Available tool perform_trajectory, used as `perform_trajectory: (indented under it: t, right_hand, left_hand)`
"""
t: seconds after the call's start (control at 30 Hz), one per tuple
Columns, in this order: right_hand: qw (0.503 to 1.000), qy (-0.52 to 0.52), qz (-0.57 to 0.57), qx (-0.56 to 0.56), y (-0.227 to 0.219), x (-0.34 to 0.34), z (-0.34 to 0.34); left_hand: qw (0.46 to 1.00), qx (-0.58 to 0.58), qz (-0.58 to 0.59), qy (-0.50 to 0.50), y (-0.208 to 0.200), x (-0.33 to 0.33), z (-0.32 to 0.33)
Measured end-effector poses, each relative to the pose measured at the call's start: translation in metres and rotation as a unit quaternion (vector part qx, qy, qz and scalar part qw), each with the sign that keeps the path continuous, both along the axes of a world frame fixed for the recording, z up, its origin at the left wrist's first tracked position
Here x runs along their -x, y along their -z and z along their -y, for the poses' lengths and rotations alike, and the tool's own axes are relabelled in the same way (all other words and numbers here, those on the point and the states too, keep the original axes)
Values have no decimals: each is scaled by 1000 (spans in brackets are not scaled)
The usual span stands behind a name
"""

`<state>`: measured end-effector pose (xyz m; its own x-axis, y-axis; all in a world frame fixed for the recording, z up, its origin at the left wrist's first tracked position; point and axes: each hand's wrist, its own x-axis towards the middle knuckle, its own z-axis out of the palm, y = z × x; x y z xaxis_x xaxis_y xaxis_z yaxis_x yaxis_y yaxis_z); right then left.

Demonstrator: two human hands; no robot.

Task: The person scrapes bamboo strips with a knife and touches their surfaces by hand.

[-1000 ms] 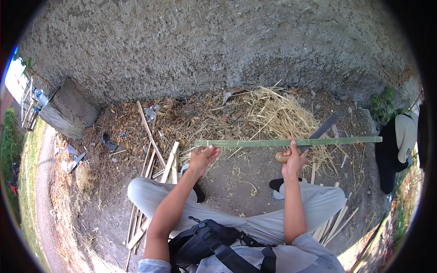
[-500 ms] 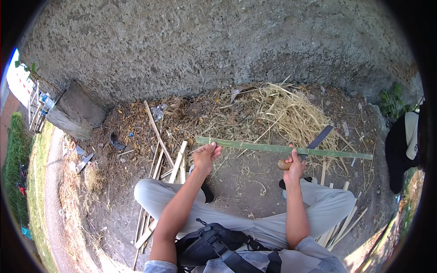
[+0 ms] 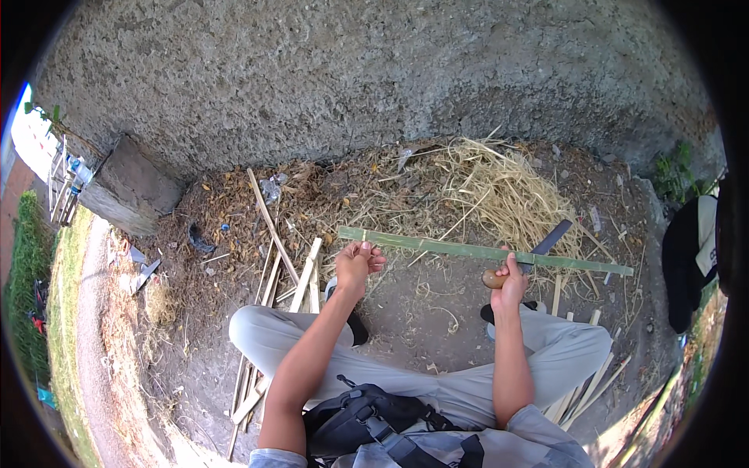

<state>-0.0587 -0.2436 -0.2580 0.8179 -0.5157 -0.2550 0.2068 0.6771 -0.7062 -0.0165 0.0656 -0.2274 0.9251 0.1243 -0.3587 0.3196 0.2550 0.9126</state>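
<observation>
A long green bamboo strip [image 3: 437, 247] runs crosswise before me, its right end lower than its left. My right hand [image 3: 509, 290] is closed round the rounded wooden handle of a knife [image 3: 551, 237], and its thumb presses the strip against the knife near the handle. The dark blade points away to the upper right, behind the strip. Just below the strip's left end is my left hand [image 3: 355, 267], thumb and forefinger pinched together and the other fingers loosely curled. It looks slightly apart from the strip; anything in the pinch is too small to make out.
A heap of pale shavings [image 3: 519, 191] lies beyond the knife, against a rough grey wall [image 3: 374, 78]. Split sticks [image 3: 307, 273] lie beside my left knee, more sticks [image 3: 581, 390] beside my right. A concrete block [image 3: 136, 187] stands at far left. Dark and white fabric [image 3: 686, 257] shows at far right.
My left hand has come off the strip's left end and sits slightly lower. The strip's left end has risen a little; my right hand and knife have shifted slightly right.
</observation>
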Motion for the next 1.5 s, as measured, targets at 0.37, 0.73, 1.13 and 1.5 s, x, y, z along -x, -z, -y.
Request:
perform_trajectory:
  t: [0.37, 0.73, 1.13, 1.5]
  right_hand:
    - [999, 23, -4, -23, 7, -2, 11]
    - [999, 25, -4, -45, -1, -2, 18]
    - [998, 34, -12, -55, -2, 1, 14]
    - [999, 23, -8, -39, 4, 0, 5]
  left_hand:
    - [972, -186, 118, 83, -2, -1, 5]
    - [724, -656, 143, 161, 15, 3, -4]
    - [970, -47, 126, 201, -11, -4, 11]
    - [992, 36, 62, 99, -10, -1, 7]
